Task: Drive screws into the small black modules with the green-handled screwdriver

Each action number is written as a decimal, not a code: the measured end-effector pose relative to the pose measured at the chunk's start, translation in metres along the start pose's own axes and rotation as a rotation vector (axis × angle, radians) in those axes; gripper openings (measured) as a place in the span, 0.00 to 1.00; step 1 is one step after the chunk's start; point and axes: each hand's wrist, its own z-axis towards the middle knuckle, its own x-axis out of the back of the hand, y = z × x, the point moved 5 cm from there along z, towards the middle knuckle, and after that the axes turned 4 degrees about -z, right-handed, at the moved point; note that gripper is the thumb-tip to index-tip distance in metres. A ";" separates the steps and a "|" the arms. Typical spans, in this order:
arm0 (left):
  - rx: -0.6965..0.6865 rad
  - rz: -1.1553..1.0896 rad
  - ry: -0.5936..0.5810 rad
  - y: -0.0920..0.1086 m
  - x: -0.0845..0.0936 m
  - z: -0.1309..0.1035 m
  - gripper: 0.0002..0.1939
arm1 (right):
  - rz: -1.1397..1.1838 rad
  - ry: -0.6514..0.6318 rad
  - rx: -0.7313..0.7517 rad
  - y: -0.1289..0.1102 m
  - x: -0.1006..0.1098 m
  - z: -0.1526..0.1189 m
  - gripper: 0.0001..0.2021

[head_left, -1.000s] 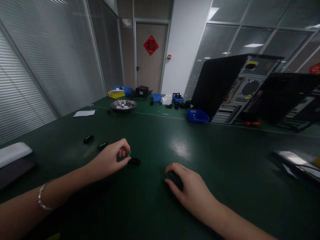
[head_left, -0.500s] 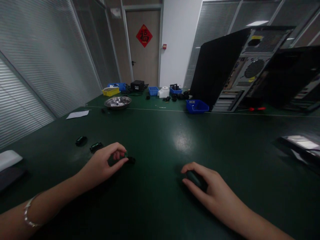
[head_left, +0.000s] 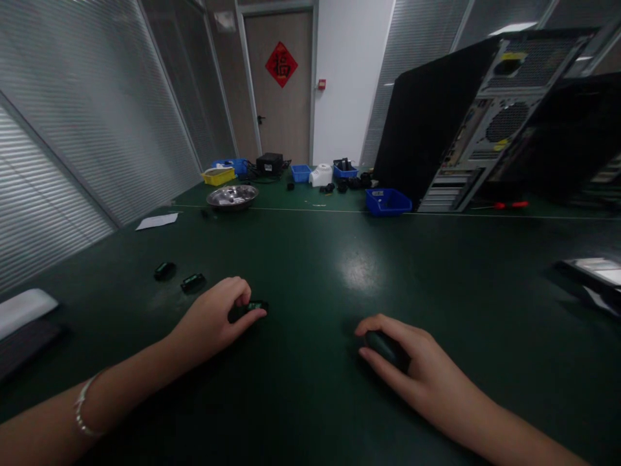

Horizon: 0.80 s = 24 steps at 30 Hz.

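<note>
My left hand (head_left: 218, 314) has its fingers and thumb around a small black part with green on it (head_left: 257, 305), low over the green table (head_left: 310, 259). Two similar black parts lie beyond that wrist, one nearer (head_left: 193, 282) and one farther left (head_left: 165, 270). On the right, my right hand (head_left: 407, 356) is curled round a dark rounded object (head_left: 385, 346), thumb on the near side and fingers on the far side. Its underside and right end are hidden by the palm.
A metal bowl (head_left: 233, 197) and a blue bin (head_left: 388, 201) stand farther back. A tall black computer case (head_left: 431, 123) rises at the back right. A white and dark object (head_left: 29, 312) lies at the left edge, a flat device (head_left: 594, 272) at the right.
My left hand has shifted slightly right, and its thumb now reaches along the small black part. My right hand keeps its grasp. The whole view has shifted a little.
</note>
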 end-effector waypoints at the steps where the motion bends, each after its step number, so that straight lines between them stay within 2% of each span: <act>1: -0.001 0.003 0.011 0.000 0.001 0.000 0.15 | -0.002 -0.001 0.006 0.000 0.000 0.000 0.06; 6: -0.093 -0.044 0.052 -0.001 0.000 -0.003 0.16 | -0.004 -0.002 0.021 -0.001 0.000 -0.002 0.07; 9: -0.144 -0.104 0.058 -0.003 -0.002 -0.005 0.13 | 0.000 -0.006 0.019 -0.002 0.000 -0.001 0.07; 12: -0.147 -0.122 0.063 -0.006 -0.003 -0.005 0.11 | 0.003 -0.007 0.025 -0.003 0.001 -0.001 0.07; 20: -0.103 -0.138 0.074 -0.010 -0.001 -0.005 0.13 | 0.003 -0.019 0.026 -0.002 0.001 -0.002 0.07; 24: -0.127 -0.147 0.084 -0.007 0.000 -0.008 0.13 | 0.011 -0.027 0.026 -0.003 0.002 -0.003 0.07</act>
